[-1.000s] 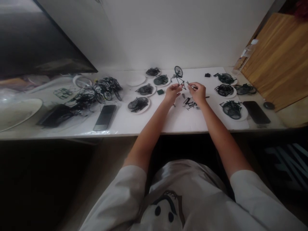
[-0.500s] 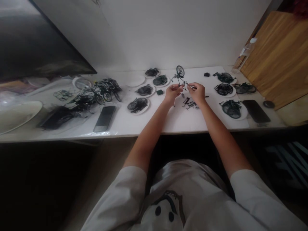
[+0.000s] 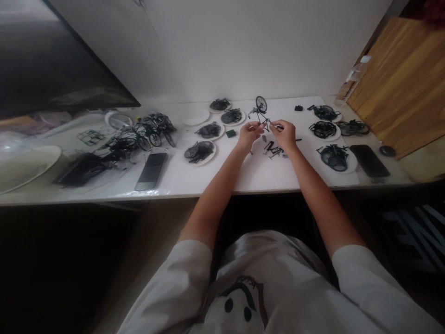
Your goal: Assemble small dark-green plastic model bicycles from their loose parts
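Above the white board, my left hand [image 3: 251,134] pinches a small dark bicycle frame [image 3: 263,119] with one spoked wheel [image 3: 261,105] at its upper end. My right hand [image 3: 284,133] is closed at the frame's right side, its fingertips on a small part too tiny to make out. Several loose dark frame parts [image 3: 274,149] lie on the board just below my hands. A small green block [image 3: 231,133] rests to the left of my left hand.
Plates of dark bicycle parts stand left [image 3: 208,157] and right [image 3: 352,163]. Assembled small bicycles [image 3: 155,132] crowd the left side near a phone [image 3: 151,171]. Another phone [image 3: 370,161] lies at the right, and a plastic bottle [image 3: 352,81] leans by the wooden panel [image 3: 403,88].
The wheel and frame have shifted very slightly down and to the right. Both hands have stayed almost in place, their fingers closed at the frame.
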A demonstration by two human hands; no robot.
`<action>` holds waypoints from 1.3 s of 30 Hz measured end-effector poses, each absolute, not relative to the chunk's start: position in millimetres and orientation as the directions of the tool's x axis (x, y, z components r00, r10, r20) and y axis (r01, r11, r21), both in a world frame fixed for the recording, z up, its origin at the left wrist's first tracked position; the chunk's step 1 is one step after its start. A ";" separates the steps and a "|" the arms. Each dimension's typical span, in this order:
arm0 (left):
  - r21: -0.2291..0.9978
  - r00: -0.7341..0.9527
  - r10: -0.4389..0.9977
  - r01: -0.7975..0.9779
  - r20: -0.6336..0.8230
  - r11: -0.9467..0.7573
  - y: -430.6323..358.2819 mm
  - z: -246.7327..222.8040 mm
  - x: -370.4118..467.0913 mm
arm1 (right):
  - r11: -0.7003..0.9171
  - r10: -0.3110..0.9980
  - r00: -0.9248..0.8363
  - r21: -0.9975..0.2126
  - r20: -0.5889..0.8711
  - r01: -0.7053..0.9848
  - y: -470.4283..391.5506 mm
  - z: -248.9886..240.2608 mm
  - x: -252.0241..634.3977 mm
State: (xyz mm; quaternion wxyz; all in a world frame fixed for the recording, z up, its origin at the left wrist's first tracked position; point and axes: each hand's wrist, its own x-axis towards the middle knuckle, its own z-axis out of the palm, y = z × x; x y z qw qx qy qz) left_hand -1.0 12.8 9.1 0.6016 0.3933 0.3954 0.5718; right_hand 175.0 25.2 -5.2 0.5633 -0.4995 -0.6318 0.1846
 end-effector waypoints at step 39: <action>0.937 0.024 1.000 -0.348 -0.008 0.016 17.7 3.1 0.3 | 0.451 0.831 0.117 -0.781 0.544 0.431 26.2 -7.9 176.2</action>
